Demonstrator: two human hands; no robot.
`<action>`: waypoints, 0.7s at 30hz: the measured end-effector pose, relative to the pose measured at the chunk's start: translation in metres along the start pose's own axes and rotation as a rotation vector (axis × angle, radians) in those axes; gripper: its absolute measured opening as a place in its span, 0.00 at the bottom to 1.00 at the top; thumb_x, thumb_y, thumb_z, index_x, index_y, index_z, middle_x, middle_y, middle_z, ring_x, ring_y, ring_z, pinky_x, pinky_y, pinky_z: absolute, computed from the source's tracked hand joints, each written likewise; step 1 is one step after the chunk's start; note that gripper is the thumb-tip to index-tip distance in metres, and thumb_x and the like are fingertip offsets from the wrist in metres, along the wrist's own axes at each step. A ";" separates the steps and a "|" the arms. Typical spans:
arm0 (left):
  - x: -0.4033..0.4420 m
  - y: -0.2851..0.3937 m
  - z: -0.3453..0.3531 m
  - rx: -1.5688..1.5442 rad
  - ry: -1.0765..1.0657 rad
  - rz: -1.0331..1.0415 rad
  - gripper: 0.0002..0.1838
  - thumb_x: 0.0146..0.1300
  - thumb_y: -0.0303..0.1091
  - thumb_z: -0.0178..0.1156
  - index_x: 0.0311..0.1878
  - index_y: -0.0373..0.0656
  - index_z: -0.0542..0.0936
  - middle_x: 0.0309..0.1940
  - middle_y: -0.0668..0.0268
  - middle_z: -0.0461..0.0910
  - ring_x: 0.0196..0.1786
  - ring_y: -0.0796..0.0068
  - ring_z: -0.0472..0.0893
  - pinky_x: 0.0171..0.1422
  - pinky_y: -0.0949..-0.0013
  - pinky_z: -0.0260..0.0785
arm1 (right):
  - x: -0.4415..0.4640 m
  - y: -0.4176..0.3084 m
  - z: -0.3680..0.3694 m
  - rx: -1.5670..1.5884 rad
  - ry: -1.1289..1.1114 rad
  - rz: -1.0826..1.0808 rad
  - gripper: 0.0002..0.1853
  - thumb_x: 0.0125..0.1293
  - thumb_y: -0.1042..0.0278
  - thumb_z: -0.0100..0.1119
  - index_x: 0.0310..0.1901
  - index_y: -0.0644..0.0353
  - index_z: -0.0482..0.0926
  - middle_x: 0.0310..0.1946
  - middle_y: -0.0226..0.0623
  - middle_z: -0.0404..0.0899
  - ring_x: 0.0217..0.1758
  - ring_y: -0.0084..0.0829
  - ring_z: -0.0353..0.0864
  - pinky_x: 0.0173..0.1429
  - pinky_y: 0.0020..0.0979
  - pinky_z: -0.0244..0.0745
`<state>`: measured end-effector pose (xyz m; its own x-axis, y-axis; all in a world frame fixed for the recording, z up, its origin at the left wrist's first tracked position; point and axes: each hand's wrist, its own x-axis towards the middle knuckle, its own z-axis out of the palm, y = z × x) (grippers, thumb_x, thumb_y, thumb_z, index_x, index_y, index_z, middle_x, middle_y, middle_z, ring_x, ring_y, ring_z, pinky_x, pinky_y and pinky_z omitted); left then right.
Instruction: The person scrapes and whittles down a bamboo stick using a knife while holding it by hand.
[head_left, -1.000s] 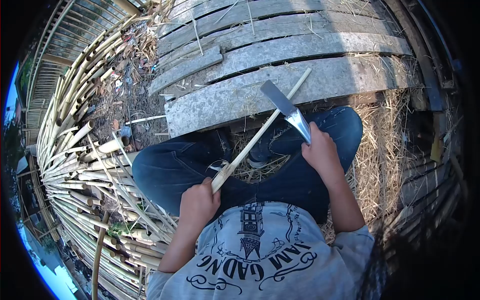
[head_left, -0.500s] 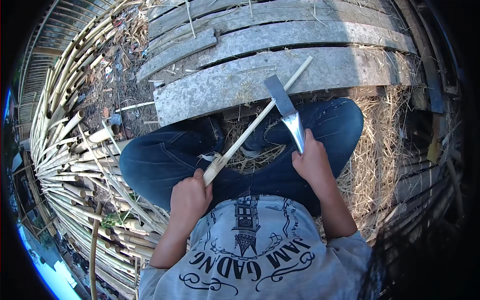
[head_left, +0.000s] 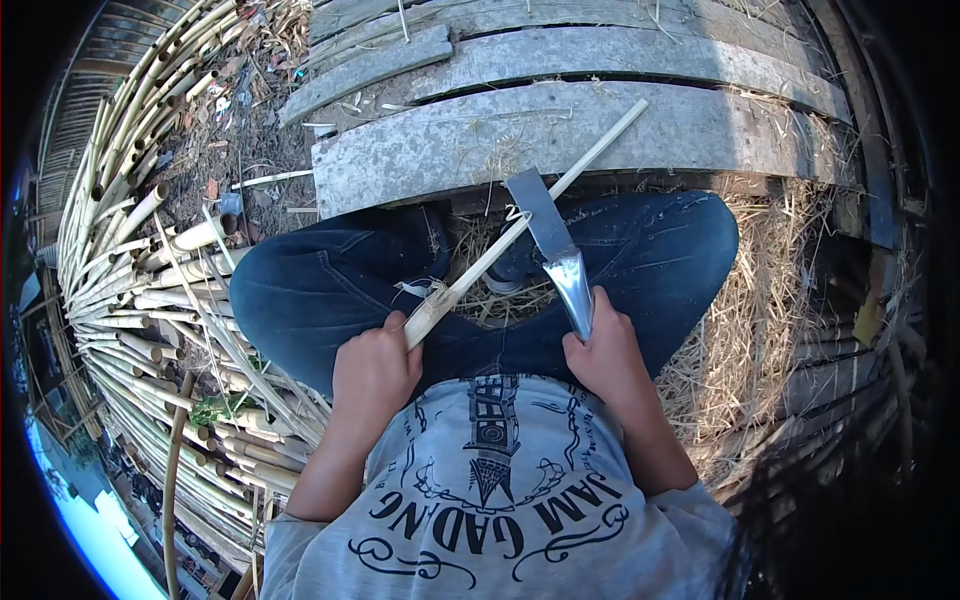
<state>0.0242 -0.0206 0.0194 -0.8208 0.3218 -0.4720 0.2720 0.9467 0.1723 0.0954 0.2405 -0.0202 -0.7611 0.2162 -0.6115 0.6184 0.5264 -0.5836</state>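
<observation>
My left hand [head_left: 378, 362] is closed round the near end of a pale bamboo strip [head_left: 480, 265], which slants up to the right over my crossed legs and past the plank edge. My right hand [head_left: 604, 348] grips the handle of a broad metal blade [head_left: 540, 215]. The blade lies across the strip at about its middle, and a small curled shaving [head_left: 517, 214] shows at its left edge. Nearer my left hand, frayed fibres stick out from a rough joint on the strip.
Weathered wooden planks [head_left: 420, 148] stretch out ahead, with thin slivers on them. Many cut bamboo poles [head_left: 150, 300] are piled at the left. Dry straw shavings [head_left: 755, 310] cover the ground at the right and between my legs.
My right hand and the blade have moved down and left along the strip, toward my body. A curled shaving now shows at the blade. My left hand keeps its hold on the strip.
</observation>
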 end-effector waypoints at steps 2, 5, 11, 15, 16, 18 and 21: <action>-0.001 0.002 0.002 -0.010 -0.001 -0.007 0.11 0.59 0.34 0.66 0.37 0.38 0.76 0.22 0.52 0.82 0.27 0.50 0.85 0.33 0.53 0.78 | 0.006 0.005 -0.006 0.051 -0.024 0.005 0.19 0.55 0.73 0.60 0.48 0.71 0.70 0.34 0.65 0.82 0.43 0.64 0.83 0.49 0.51 0.79; 0.000 0.003 0.001 -0.045 -0.029 -0.056 0.13 0.57 0.32 0.66 0.43 0.37 0.78 0.23 0.50 0.81 0.30 0.47 0.83 0.36 0.50 0.76 | 0.025 0.017 -0.020 0.010 0.012 -0.032 0.18 0.54 0.73 0.59 0.47 0.69 0.71 0.35 0.66 0.81 0.45 0.66 0.81 0.49 0.52 0.76; 0.001 0.003 0.002 -0.049 -0.027 -0.074 0.13 0.56 0.32 0.66 0.43 0.38 0.78 0.22 0.51 0.81 0.29 0.48 0.83 0.35 0.51 0.75 | 0.021 0.007 -0.006 0.112 -0.007 -0.070 0.16 0.55 0.75 0.59 0.45 0.71 0.71 0.32 0.64 0.80 0.44 0.65 0.81 0.48 0.49 0.76; 0.003 0.002 0.004 -0.062 -0.011 -0.033 0.15 0.55 0.31 0.67 0.44 0.37 0.78 0.22 0.52 0.81 0.28 0.49 0.83 0.34 0.51 0.75 | 0.020 0.006 -0.016 0.086 -0.125 -0.117 0.18 0.56 0.75 0.60 0.48 0.73 0.72 0.32 0.62 0.81 0.43 0.63 0.83 0.48 0.49 0.76; 0.002 0.002 0.006 -0.067 0.013 -0.029 0.15 0.54 0.31 0.67 0.44 0.36 0.78 0.22 0.52 0.81 0.28 0.49 0.83 0.34 0.51 0.75 | 0.028 0.002 -0.023 0.034 -0.070 -0.060 0.18 0.56 0.75 0.61 0.48 0.74 0.72 0.32 0.62 0.81 0.43 0.62 0.83 0.47 0.48 0.77; 0.002 0.001 0.008 -0.049 0.028 -0.005 0.13 0.55 0.32 0.67 0.41 0.37 0.77 0.21 0.54 0.81 0.26 0.52 0.83 0.32 0.53 0.76 | 0.032 0.004 -0.019 0.054 0.088 0.049 0.19 0.57 0.75 0.60 0.50 0.74 0.71 0.31 0.63 0.81 0.41 0.63 0.83 0.44 0.51 0.78; 0.005 0.000 0.005 -0.015 0.048 0.020 0.12 0.57 0.33 0.67 0.37 0.38 0.76 0.19 0.56 0.80 0.23 0.54 0.83 0.29 0.56 0.76 | 0.018 0.008 -0.012 -0.121 -0.013 -0.048 0.23 0.57 0.73 0.59 0.54 0.70 0.67 0.32 0.65 0.81 0.41 0.64 0.83 0.44 0.54 0.78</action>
<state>0.0231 -0.0190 0.0128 -0.8386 0.3393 -0.4262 0.2812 0.9397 0.1948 0.0845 0.2581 -0.0299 -0.7863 0.1780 -0.5917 0.5524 0.6314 -0.5442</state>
